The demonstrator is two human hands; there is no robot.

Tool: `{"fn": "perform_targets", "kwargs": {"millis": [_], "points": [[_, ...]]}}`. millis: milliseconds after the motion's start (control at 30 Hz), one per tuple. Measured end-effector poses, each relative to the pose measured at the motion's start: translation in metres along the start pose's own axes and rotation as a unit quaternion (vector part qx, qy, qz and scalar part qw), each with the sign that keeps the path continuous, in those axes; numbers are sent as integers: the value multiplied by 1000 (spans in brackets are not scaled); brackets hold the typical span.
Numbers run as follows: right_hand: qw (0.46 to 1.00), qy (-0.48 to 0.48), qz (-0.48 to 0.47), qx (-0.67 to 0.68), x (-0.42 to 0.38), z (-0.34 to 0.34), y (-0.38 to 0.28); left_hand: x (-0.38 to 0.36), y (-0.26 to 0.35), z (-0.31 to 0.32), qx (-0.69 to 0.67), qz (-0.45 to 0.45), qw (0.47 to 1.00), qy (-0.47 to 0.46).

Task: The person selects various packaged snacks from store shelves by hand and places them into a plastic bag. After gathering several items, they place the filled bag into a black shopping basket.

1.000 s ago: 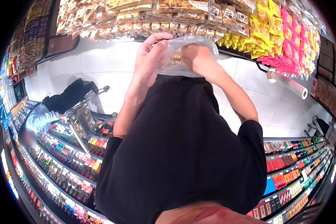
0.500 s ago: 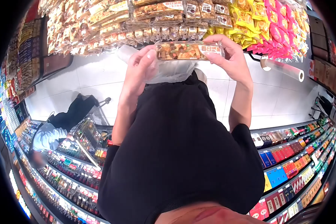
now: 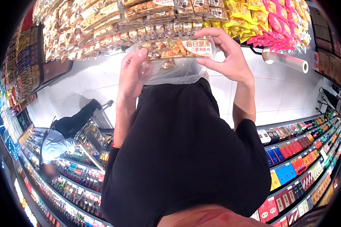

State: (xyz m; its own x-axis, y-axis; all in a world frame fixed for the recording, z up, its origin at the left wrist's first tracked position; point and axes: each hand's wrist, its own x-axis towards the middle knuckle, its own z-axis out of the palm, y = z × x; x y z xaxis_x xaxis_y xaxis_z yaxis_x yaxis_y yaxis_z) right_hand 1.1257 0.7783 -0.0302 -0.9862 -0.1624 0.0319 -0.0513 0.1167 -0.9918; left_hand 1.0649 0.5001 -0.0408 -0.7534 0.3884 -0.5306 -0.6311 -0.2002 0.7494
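Observation:
A clear-wrapped nut bar [image 3: 170, 49] with a white label and red print lies level between my two hands. My left hand [image 3: 130, 72] is closed on its left end, thumb on top, and also holds the clear plastic bag [image 3: 174, 75] that hangs just below. Inside the bag is a small brownish item [image 3: 168, 64], hard to make out. My right hand [image 3: 231, 60] grips the bar's right end between curled fingers at the far edge and the thumb at the near edge.
Packed snacks [image 3: 75, 34] fill the display ahead, with yellow packets [image 3: 242, 15] and pink packets [image 3: 278, 26] at right. A roll of clear bags [image 3: 288, 64] sticks out below them. Behind me are stocked shelves [image 3: 288, 170]; a person [image 3: 57, 143] stands by a cart [image 3: 91, 140] at left.
The bar has shifted slightly left, and its front label now faces up more fully. More of the bag shows beneath it. The person at left has shifted a little.

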Motion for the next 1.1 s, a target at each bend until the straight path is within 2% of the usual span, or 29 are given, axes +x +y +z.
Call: {"fn": "perform_targets", "kwargs": {"millis": [100, 167, 233, 300, 367, 467, 600, 700, 767, 800, 867, 900, 1000, 1100], "points": [[1000, 6, 9, 23, 0, 0, 1, -4, 0, 7, 14, 0, 999, 39], [984, 31, -71, -162, 2, 0, 0, 1, -5, 7, 28, 7, 998, 61], [930, 61, -129, -339, 9, 1, -9, 7, -12, 0, 60, 16, 998, 11], [902, 52, -152, -401, 14, 6, -10, 10, -12, 6, 80, 17, 997, 6], [906, 28, -159, -391, 19, 2, -7, 11, -10, 9, 83, 8, 996, 15], [887, 83, -191, -413, 35, -37, 8, 8, 0, 11, 50, 34, 997, -46], [893, 209, -115, -382, 68, -108, 25, 4, 1, 7, 10, 24, 999, -19], [838, 217, -142, -481, 102, -142, 50, 4, -1, 3, 39, 26, 999, -5], [826, 176, -190, -500, 132, -160, 69, 5, 0, 1, 27, 34, 999, -1], [824, 151, -211, -504, 139, -157, 75, 4, 0, -1, 21, 32, 999, 7], [872, 125, -83, -466, 140, -141, 61, 4, 2, -2, 21, 34, 999, 18], [839, 149, -144, -503, 141, -132, 58, 0, 6, 2, 9, 29, 999, 35], [763, 238, -205, -565, 137, -115, 54, -2, 12, 7, -4, 33, 998, 53], [822, 248, -223, -461, 111, -73, 41, -5, 13, 8, -14, 42, 998, 43]]}}
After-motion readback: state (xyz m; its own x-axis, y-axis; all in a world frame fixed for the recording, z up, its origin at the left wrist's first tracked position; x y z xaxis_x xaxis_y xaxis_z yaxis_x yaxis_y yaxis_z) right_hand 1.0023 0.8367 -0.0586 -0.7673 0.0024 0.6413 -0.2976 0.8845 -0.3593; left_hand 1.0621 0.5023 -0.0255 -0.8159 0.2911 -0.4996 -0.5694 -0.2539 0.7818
